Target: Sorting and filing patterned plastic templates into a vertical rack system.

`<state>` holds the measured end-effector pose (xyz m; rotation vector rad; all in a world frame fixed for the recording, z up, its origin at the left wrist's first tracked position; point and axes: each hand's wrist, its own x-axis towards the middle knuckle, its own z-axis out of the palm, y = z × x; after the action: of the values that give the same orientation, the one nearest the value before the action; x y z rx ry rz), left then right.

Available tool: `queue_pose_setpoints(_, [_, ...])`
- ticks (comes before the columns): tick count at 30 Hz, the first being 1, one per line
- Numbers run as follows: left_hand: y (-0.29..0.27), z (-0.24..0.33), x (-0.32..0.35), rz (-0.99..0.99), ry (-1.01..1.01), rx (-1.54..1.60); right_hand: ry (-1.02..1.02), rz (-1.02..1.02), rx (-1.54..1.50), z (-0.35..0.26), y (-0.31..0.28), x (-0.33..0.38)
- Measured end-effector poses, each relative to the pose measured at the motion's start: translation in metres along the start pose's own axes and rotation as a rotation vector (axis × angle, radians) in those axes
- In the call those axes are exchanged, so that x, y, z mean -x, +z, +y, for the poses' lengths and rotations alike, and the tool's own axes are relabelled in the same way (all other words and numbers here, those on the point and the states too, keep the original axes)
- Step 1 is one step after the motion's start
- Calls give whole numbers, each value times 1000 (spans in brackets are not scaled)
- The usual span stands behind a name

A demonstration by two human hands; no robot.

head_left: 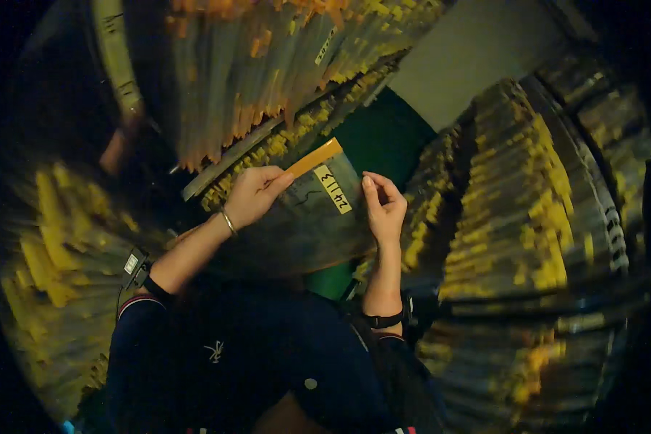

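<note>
A flat dark grey folder-like sheet (296, 228) is held up in front of me, tilted. An orange strip (315, 159) runs along its upper edge, and a pale yellow label (331, 189) with handwriting sits near its right side. My left hand (252, 197) pinches the orange strip between thumb and fingers; a bracelet (228, 222) circles that wrist. On the other side, my right hand (385, 211) has thumb and forefinger pinched together at the sheet's right edge. The sheet's lower part is dim.
A rack (260, 65) packed with similar orange- and yellow-edged sheets stands ahead, with a shelf edge (228, 160) close to my left hand. More packed racks (513, 210) rise on the right, and yellow-edged sheets (47, 253) on the left. Green flooring (383, 130) shows beyond the held sheet.
</note>
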<state>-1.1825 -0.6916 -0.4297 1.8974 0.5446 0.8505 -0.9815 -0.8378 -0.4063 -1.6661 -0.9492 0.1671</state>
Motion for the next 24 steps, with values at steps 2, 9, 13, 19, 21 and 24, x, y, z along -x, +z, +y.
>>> queue_pose_setpoints(2, [23,-7,-34,-5,-47,-21,13,-102,-15,24,-9,-47])
queue_pose_setpoints(9, [76,14,-132,53,-232,-107,41,-398,-147,71,-29,-175])
queue_pose_setpoints(13, [86,11,-181,56,-318,-176,89,-454,-311,101,-29,-228])
queue_pose_setpoints(19, [97,-12,-231,131,-235,-155,100,-411,-358,120,-23,-273])
queue_pose_setpoints(21, [98,-18,-245,107,-214,-198,74,-382,-311,127,-24,-289])
queue_pose_setpoints(24, [109,-22,-264,135,-175,-190,63,-382,-268,128,-22,-310])
